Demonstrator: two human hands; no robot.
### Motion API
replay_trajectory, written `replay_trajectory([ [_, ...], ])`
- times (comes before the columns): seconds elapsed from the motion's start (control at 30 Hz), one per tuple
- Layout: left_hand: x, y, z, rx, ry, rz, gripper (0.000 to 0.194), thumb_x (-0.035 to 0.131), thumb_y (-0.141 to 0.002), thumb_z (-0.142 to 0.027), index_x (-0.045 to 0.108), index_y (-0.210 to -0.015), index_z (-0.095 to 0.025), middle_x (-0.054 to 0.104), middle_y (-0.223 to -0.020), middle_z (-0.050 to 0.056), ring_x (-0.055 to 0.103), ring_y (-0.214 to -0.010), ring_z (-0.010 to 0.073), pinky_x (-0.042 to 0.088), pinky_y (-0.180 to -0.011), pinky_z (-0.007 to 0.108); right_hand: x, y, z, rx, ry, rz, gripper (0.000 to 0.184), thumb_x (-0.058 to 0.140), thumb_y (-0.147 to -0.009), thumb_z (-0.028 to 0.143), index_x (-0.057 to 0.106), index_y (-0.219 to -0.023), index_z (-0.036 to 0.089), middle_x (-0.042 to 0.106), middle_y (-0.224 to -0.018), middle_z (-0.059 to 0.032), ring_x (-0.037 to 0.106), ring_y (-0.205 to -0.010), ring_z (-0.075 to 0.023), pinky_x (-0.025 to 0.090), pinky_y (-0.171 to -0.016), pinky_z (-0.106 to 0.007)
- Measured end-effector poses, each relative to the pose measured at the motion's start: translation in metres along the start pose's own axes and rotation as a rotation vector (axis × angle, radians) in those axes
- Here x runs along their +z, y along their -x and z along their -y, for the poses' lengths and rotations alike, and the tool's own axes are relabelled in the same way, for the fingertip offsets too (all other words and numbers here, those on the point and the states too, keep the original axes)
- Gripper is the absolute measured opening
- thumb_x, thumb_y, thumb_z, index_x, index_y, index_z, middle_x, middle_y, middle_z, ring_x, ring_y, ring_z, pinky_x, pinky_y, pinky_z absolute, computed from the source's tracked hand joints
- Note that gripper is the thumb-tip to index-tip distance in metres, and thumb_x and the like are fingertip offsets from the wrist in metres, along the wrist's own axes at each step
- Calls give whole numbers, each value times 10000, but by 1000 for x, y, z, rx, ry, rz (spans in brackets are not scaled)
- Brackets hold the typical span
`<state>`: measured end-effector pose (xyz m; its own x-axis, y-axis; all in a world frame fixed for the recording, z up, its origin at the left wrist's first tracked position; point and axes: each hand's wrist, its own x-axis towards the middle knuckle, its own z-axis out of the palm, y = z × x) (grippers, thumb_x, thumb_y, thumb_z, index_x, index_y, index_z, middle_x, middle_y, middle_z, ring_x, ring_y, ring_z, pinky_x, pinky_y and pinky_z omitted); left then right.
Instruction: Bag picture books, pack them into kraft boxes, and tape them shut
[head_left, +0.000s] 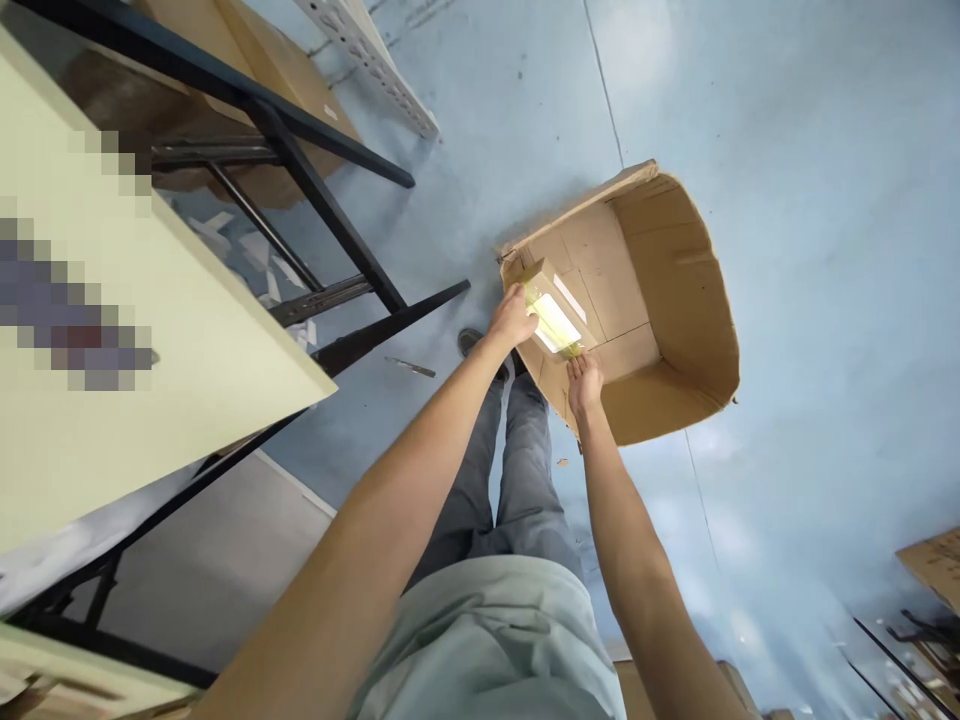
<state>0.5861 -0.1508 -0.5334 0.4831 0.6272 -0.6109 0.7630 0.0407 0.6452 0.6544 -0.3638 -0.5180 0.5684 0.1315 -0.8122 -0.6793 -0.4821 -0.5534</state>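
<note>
Between my two hands is a small cardboard box (559, 315) with white labels and yellowish tape on it. My left hand (514, 316) grips its left end, thumb on the top face. At the near right corner, my right hand (584, 382) holds the box with its fingers closed on the edge. Both hands are over the near left side of a large open carton (671, 270) standing on the floor. I see only its bare bottom and walls around the small box. Whether the small box touches the carton's bottom I cannot tell.
To the left stands a pale-topped table (225, 370) with a black metal frame. A thin knife-like object (410, 367) lies on the blue floor (825, 250) beside my feet. A white perforated metal bar (375, 65) is at the top. Another carton (934, 568) sits far right.
</note>
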Motion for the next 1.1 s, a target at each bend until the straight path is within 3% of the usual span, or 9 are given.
replay_trajectory([
  [0.13, -29, -45, 19, 18, -26, 55, 547, 667, -840, -43, 698, -1369, -178, 656, -1496, 139, 610, -1467, 338, 456, -1323, 476, 38, -24, 0, 10, -67, -3, 538, 493, -1010, 556, 693, -1358, 198, 710, -1518, -177, 643, -1503, -258, 521, -1265, -489],
  [0.37, -67, -91, 21, -68, -14, -34, 669, 726, -858, -62, 586, -1501, -181, 557, -1581, 160, 492, -1593, 386, 375, -1375, 542, 102, -38, 31, 28, -119, 76, 519, 472, -1004, 519, 671, -1367, 205, 699, -1518, -152, 635, -1498, -256, 507, -1284, -497],
  [0.5, -111, -130, 28, -64, 1, -169, 657, 766, -923, -156, 528, -1533, -202, 541, -1589, 131, 453, -1631, 382, 340, -1399, 535, 165, -37, 46, 23, -196, 196, 446, 485, -1006, 509, 673, -1296, 227, 709, -1494, -122, 617, -1511, -241, 505, -1287, -506],
  [0.6, -152, -158, 35, -100, -32, -206, 626, 795, -940, -210, 537, -1509, -165, 547, -1593, 141, 439, -1639, 379, 294, -1423, 518, 210, -40, 55, 28, -234, 275, 406, 500, -1010, 494, 665, -1276, 234, 696, -1513, -108, 614, -1514, -232, 494, -1299, -491],
  [0.83, -209, -194, 44, -30, -52, -302, 775, 778, -996, -351, 398, -1643, -158, 373, -1743, 124, 303, -1710, 395, 219, -1424, 577, 282, -54, 73, 27, -225, 380, 483, 501, -1019, 479, 615, -1392, 194, 669, -1543, -130, 633, -1500, -234, 499, -1291, -501],
  [0.97, -242, -206, 40, -23, -79, -322, 807, 788, -979, -366, 395, -1646, -136, 398, -1718, 143, 286, -1710, 425, 241, -1414, 600, 311, -61, 88, -17, -233, 382, 462, 470, -1037, 471, 605, -1381, 195, 625, -1605, -127, 608, -1526, -239, 488, -1296, -526],
  [1.1, -246, -202, 32, -1, -71, -343, 732, 821, -959, -298, 480, -1589, -144, 491, -1687, 139, 341, -1691, 363, 231, -1445, 519, 306, -58, 95, -32, -211, 416, 399, 476, -1037, 477, 634, -1304, 225, 671, -1551, -114, 640, -1486, -237, 485, -1309, -505],
])
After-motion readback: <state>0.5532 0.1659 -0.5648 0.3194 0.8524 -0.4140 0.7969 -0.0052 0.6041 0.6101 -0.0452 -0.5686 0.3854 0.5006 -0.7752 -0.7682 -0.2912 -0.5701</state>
